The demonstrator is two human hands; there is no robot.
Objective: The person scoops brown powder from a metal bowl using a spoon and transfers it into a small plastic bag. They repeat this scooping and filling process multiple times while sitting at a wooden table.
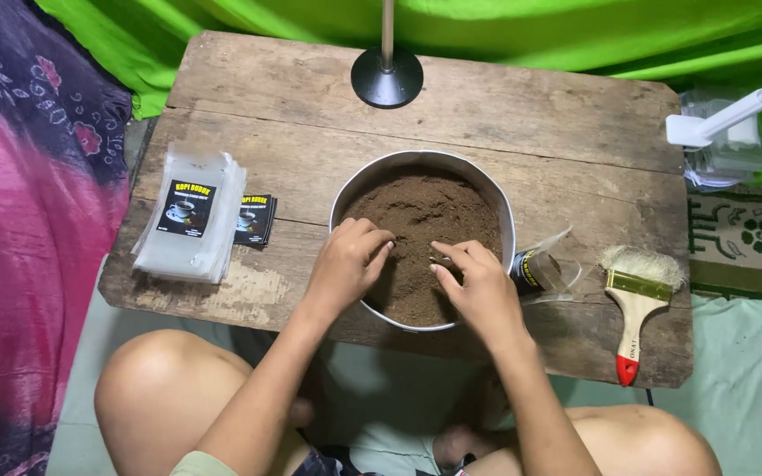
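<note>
A round metal bowl (509, 225) full of brown powder (421, 220) sits in the middle of a low wooden board (522, 132). My left hand (346, 264) rests over the bowl's near-left rim with the fingers curled down into the powder. My right hand (482, 286) is at the near-right side, fingers pinched around a small dark thing in the powder; I cannot tell what it is. Just right of the bowl lies a clear plastic pouch with a dark label (544, 269), close to my right hand.
A stack of clear pouches with dark labels (191, 216) and a few loose labels (256, 219) lie at the board's left. A paintbrush with a red-tipped wooden handle (635, 304) lies at the right. A black lamp base (386, 75) stands at the back. My bare knees frame the near edge.
</note>
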